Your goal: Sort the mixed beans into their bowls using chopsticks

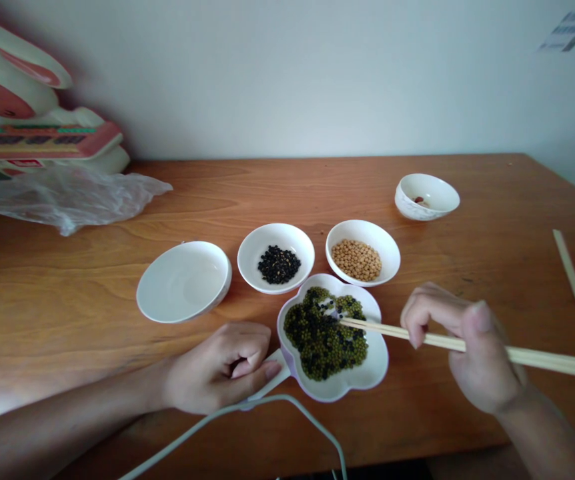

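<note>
My left hand (222,367) is closed around the handle of a white flower-shaped dish (377,363). Inside the dish lies a mix of green beans (325,363) and black beans. My right hand (467,347) grips a pair of pale wooden chopsticks (542,358), whose tips reach into the beans near the dish's middle. Whether a bean is pinched between the tips is too small to tell. Just behind the dish stand a white bowl (247,257) of black beans (278,265) and another white bowl (392,250) holding tan soybeans (357,260).
An empty white bowl (185,283) sits at the left, and a patterned bowl (427,208) with a few small bits stands farther back. A plastic bag (77,193) and a rabbit-shaped toy keyboard (42,143) occupy the back left. A cable (287,398) crosses in front; a pale strip (570,268) lies right.
</note>
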`<state>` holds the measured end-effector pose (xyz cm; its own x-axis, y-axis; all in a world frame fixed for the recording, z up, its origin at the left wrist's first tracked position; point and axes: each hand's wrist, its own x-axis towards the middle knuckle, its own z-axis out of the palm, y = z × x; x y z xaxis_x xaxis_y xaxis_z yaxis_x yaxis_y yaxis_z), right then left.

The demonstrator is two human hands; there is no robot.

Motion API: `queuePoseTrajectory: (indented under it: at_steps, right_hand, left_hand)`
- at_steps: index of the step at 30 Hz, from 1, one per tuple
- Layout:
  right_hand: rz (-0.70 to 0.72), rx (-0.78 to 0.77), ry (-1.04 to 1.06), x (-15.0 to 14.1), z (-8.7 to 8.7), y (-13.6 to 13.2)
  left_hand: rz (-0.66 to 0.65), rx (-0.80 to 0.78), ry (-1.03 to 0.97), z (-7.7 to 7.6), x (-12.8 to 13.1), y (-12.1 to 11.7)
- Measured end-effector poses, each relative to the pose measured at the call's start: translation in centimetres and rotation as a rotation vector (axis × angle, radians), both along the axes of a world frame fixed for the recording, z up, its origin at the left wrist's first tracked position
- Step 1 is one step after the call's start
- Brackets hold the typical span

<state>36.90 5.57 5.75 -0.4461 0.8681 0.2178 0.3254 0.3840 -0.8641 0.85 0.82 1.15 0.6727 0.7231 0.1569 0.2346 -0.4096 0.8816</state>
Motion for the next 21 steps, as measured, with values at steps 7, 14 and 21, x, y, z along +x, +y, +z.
queuePoseTrajectory:
  at_steps: [7, 14, 21]
  right_hand:
    - [0.125, 0.019, -0.005, -2.8, -0.2, -0.8]
    - [0.187, 0.152, -0.065, -4.8, -0.4, -1.3]
    - [0.123, 0.188, -0.019, -4.4, -0.6, -1.1]
  left_hand:
    - [0.002, 0.002, 0.004, 0.2, 0.0, -0.1]
    - [-0.001, 0.005, 0.005, 0.2, 0.0, -0.1]
    - [0.007, 0.003, 0.015, 0.0, 0.0, -0.1]
